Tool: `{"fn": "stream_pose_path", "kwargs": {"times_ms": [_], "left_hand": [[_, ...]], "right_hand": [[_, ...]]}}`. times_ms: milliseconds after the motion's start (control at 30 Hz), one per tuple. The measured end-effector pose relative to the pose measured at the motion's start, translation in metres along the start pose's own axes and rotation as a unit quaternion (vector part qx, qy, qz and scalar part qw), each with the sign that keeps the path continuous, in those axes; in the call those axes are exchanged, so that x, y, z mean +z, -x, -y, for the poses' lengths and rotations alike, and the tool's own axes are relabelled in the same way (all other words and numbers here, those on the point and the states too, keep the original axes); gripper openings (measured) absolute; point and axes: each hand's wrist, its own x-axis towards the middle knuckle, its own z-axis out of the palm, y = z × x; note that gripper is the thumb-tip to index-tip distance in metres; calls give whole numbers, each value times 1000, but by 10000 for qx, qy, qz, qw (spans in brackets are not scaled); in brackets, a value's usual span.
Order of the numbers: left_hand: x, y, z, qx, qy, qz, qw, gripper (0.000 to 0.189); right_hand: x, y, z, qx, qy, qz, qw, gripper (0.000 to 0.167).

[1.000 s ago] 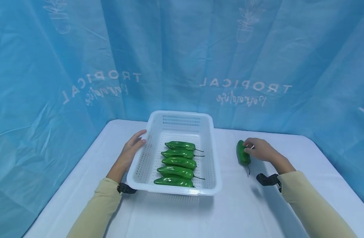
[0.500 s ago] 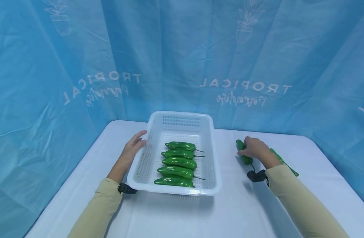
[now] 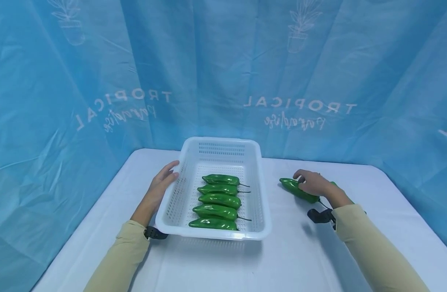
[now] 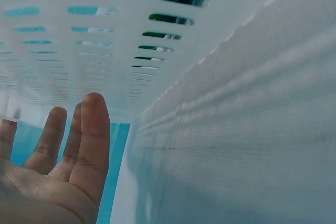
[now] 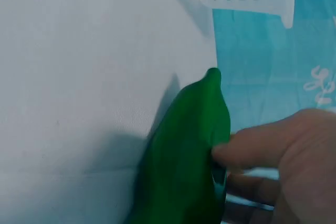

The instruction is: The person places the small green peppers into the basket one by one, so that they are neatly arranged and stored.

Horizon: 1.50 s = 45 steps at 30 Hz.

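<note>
A long glossy green pepper [image 3: 298,191] lies slantwise on the table, with its stem toward the right wrist. The right hand [image 3: 312,184] is at its far side. In the right wrist view the thumb [image 5: 257,148] touches the side of the pepper [image 5: 184,156], while other fingers sit behind with a gap; no pinch shows. The left hand [image 3: 162,184] stays at the left wall of a white plastic basket [image 3: 261,202], fingers extended along it. In the left wrist view this hand [image 4: 58,171] appears beneath the slotted basket wall [image 4: 121,3].
Several green peppers [image 3: 219,198] lie in a row inside the basket. Another green pepper [image 3: 334,183] is partly hidden behind the right hand and wrist. A white cloth covers the table [image 3: 209,267]. A printed blue curtain [image 3: 223,81] hangs behind it.
The pepper at the right hand has turned from nearly upright in view to slanted, its tip swinging left. The right hand's grip has loosened. Left hand and basket stay put.
</note>
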Motion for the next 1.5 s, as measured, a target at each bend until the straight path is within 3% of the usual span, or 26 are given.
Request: {"fn": "stream_pose_path", "kwargs": {"times_ms": [200,367,533,900,1167,1500], "left_hand": [[0,0,0,-3,8,-7,10000,58],[0,0,0,26,-41,-4,10000,59],[1,0,0,26,-49,16,10000,60],[1,2,-1,95,-10,30,10000,58],[1,2,1,54,45,39,10000,58],[1,1,0,50,-61,28,10000,58]], "right_hand": [[1,4,-3,-549,-442,247,9972,39],[2,6,-6,-678,-718,353,9945,38],[2,4,-9,-628,-588,352,9957,38],[-3,11,-10,-400,-648,785,9940,47],[2,16,-12,-409,-652,540,9956,46],[-4,47,-10,-927,-964,11,9910,43]]}}
